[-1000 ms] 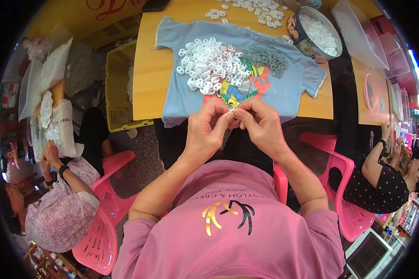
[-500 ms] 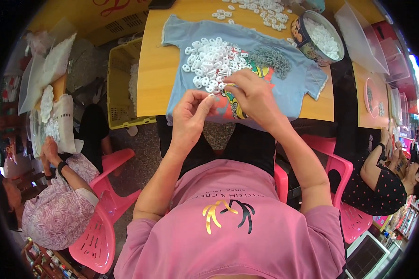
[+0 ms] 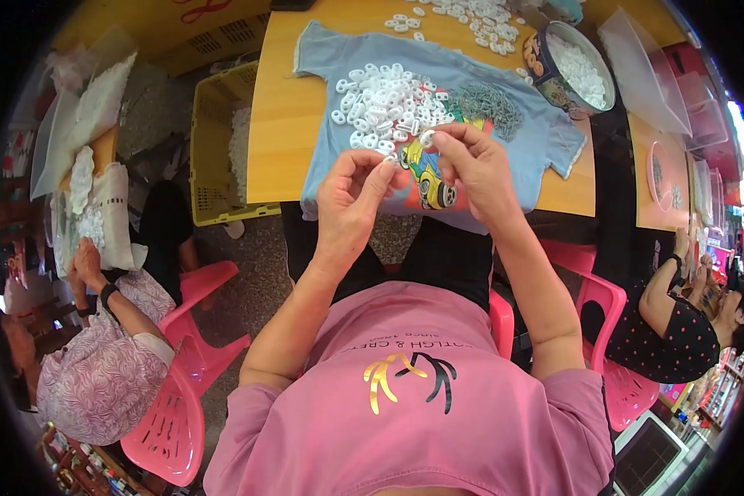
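Observation:
Both of my hands are raised just in front of a heap of white oval plastic pieces with two holes (image 3: 384, 99), piled on a light blue T-shirt (image 3: 331, 54) spread over the table. My left hand (image 3: 351, 198) pinches a small white plastic piece (image 3: 391, 159) between thumb and forefinger; its shape is mostly hidden. In my right hand (image 3: 478, 169), thumb and forefinger grip a white oval piece (image 3: 427, 139), held a little apart from the left hand's piece. Beyond the right hand lies a pile of small grey parts (image 3: 489, 112) on the same cloth.
A round tin (image 3: 577, 70) of white pieces stands at the table's right, with more loose pieces (image 3: 492, 29) at the back. A yellow crate (image 3: 211, 149) sits left of the table (image 3: 277, 124). Co-workers sit on pink chairs (image 3: 178, 422) at either side.
My right hand has drawn back from the edge of the heap and turned, now showing a white oval piece in its pinch. My left hand has shifted slightly right.

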The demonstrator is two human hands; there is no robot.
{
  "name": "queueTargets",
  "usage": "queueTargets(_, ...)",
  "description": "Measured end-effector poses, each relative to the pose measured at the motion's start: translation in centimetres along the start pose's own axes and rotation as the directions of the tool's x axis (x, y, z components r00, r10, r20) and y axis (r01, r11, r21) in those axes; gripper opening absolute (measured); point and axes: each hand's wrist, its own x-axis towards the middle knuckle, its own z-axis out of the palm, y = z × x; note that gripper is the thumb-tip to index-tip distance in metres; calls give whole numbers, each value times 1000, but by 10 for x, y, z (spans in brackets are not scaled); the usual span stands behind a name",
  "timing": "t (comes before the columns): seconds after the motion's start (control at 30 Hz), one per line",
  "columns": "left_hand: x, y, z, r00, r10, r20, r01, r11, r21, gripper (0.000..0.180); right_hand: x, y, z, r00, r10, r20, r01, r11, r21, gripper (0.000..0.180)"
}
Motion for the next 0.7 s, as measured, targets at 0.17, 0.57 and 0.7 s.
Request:
queueTargets(0.17,4,2,16,983,168,76,-161,982,-94,11,-15,-15,3,963,256,79,-261,832,489,18)
queueTargets(0.57,1,11,26,984,164,66,-159,985,-68,12,-32,-6,7,995,-101,10,97,976,194,19)
queueTargets(0.7,1,9,30,994,89,59,-87,995,-41,12,-37,-2,6,973,-230,-20,228,972,-49,14)
